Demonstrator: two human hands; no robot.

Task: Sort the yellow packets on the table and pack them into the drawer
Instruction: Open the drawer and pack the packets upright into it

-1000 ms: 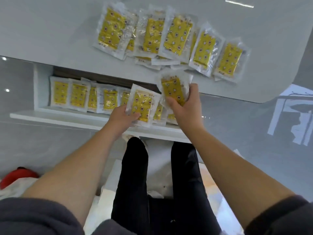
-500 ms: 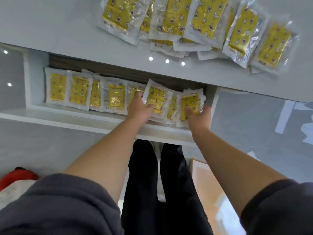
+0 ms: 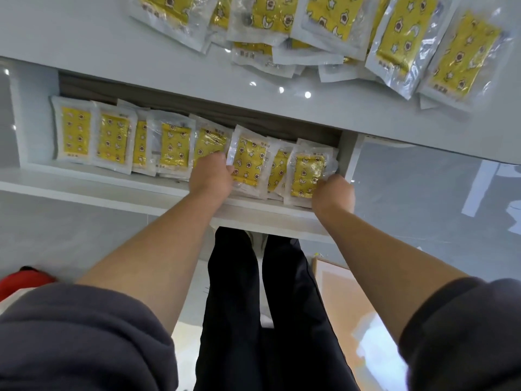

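In the open white drawer (image 3: 84,186), the left hand (image 3: 210,176) pinches a clear-wrapped yellow packet (image 3: 249,162) and the right hand (image 3: 332,193) grips the end packet (image 3: 306,173), long axes pointing away. Beyond, the packet pile (image 3: 408,43) lies on the glossy white desk (image 3: 84,38), nearer the right hand.

the packets (image 3: 406,38) on the surface (image 3: 84,38) and in the drawer (image 3: 112,190) carry small dark print on their white strips, too blurred to read.

Dk grey sweatshirt sleeves (image 3: 73,337), blk trousers (image 3: 234,306).
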